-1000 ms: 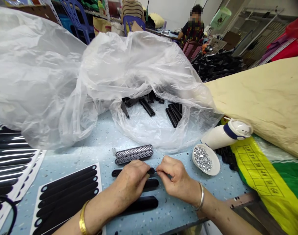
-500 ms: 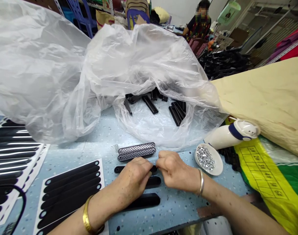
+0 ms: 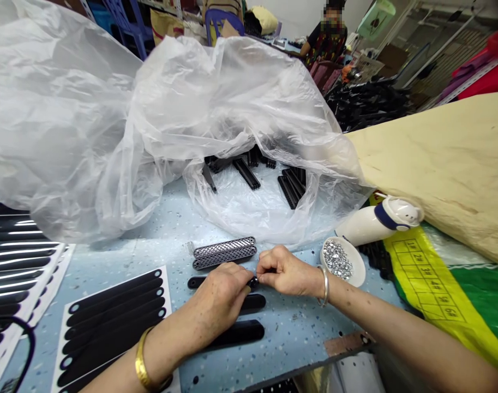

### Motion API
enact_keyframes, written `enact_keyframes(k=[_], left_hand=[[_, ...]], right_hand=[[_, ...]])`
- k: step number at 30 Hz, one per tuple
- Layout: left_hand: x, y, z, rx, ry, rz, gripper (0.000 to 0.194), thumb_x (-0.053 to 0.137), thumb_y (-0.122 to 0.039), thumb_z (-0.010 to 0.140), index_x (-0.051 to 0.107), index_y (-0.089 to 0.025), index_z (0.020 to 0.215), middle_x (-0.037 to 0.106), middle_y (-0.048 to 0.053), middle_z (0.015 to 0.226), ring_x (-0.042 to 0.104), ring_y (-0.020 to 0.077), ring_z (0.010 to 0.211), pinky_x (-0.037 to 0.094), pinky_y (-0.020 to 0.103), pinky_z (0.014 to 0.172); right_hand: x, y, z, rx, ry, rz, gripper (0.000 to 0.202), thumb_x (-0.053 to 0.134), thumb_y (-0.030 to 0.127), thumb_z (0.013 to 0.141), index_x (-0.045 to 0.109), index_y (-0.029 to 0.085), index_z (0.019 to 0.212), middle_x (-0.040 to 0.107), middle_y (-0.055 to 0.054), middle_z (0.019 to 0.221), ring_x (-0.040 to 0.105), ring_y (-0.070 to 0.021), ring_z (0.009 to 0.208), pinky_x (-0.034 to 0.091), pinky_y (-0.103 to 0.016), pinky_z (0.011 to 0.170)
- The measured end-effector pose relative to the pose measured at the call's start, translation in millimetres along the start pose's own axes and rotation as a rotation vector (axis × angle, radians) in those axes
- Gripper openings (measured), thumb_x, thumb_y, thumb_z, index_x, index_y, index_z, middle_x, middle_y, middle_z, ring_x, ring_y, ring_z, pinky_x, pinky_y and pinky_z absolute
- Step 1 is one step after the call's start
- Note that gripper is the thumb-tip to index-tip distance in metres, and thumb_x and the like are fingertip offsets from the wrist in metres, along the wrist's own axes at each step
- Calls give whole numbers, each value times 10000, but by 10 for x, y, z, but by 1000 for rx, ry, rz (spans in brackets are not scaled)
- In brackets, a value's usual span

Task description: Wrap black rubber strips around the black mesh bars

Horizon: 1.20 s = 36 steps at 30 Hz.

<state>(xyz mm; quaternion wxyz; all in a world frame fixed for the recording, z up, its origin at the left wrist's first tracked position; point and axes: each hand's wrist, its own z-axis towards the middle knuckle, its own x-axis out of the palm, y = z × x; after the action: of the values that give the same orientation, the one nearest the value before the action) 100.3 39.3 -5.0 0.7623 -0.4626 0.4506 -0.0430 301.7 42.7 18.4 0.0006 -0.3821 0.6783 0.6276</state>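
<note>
**Slim black bar held by the left hand, worked at its right end**

The slim black bar (image 3: 196,283) is gripped by the left hand (image 3: 225,292), by which its middle is covered; its left end is exposed past the knuckles. The thumb and fingertips of the right hand (image 3: 287,271) are pressed together at the bar's right end; whether a small part is pinched there cannot be told. Two lattice-patterned bars (image 3: 224,257) are laid side by side on the worktop (image 3: 298,327), just beyond the left hand. Two plain black bars (image 3: 249,334) are partly hidden on its near side. To the right of the right hand, a white bowl (image 3: 358,267) of small silvery pieces (image 3: 336,259) is placed, with a white bottle (image 3: 359,226) just beyond. Black strips (image 3: 113,322) on a white sheet (image 3: 167,311) are seen left of the left hand.
</note>
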Motion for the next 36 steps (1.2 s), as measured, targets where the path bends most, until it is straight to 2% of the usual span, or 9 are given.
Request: enact_keyframes(k=[5,10,15,17,20,26,29,31,36], left_hand=[[-11,-10,4,-22,2,-23,222,475,-66,880,676,-155,853,654,46,763,591,180,723,492,324,695],[-1,-10,-6,-48,-16,51,204,526,-61,820,688,-173,875,669,29,725,607,180,678,488,307,658],[19,9,5,-41,-49,95,162,545,-97,829,684,-167,875,699,51,773,646,204,732,526,328,700],[11,7,11,-37,-42,105,155,554,-91,818,682,-164,866,706,53,785,654,207,738,533,329,702],[-8,-4,17,-38,-24,114,148,566,-85,806,679,-161,865,707,51,786,657,208,738,534,326,697],[-3,-20,11,-71,6,103,138,563,-93,822,678,-153,870,698,63,784,649,217,751,530,347,723],[3,-40,2,-96,27,101,126,578,-102,826,679,-154,883,704,73,819,649,223,782,523,352,755],[-1,-55,-2,-108,33,118,123,588,-100,820,679,-156,881,704,72,822,646,222,783,517,345,757],[-14,-80,-21,-119,37,142,115,578,-65,792,660,-146,792,673,58,752,620,207,730,494,315,698]], right_hand=[[41,27,-20,29,-24,30,187,610,12,695,634,158,581,534,49,553,500,-100,547,383,-210,529],[76,54,-224,-52,-225,-82,172,606,51,752,675,166,644,578,12,607,544,-123,585,408,-232,561],[93,-244,-523,-31,-457,-322,289,472,67,851,701,148,1008,655,-74,800,608,-189,733,484,-305,677],[103,-320,-597,-19,-452,-448,344,427,24,836,690,141,1025,657,-100,870,604,-212,814,479,-331,728],[118,-289,-621,34,-389,-645,282,458,22,825,696,164,876,652,-87,854,578,-227,829,439,-348,746],[129,-194,-567,86,-360,-916,209,513,191,932,653,183,777,631,-68,795,548,-243,790,367,-369,712],[176,-236,-558,-7,-515,-842,220,491,218,956,676,168,849,641,-84,799,558,-242,779,379,-368,711],[241,-228,-531,-77,-613,-665,220,492,218,954,686,150,874,634,-80,763,566,-216,727,402,-340,679],[444,-57,-387,-63,-535,-158,189,575,228,869,686,165,731,589,-18,616,546,-142,554,407,-252,533]])
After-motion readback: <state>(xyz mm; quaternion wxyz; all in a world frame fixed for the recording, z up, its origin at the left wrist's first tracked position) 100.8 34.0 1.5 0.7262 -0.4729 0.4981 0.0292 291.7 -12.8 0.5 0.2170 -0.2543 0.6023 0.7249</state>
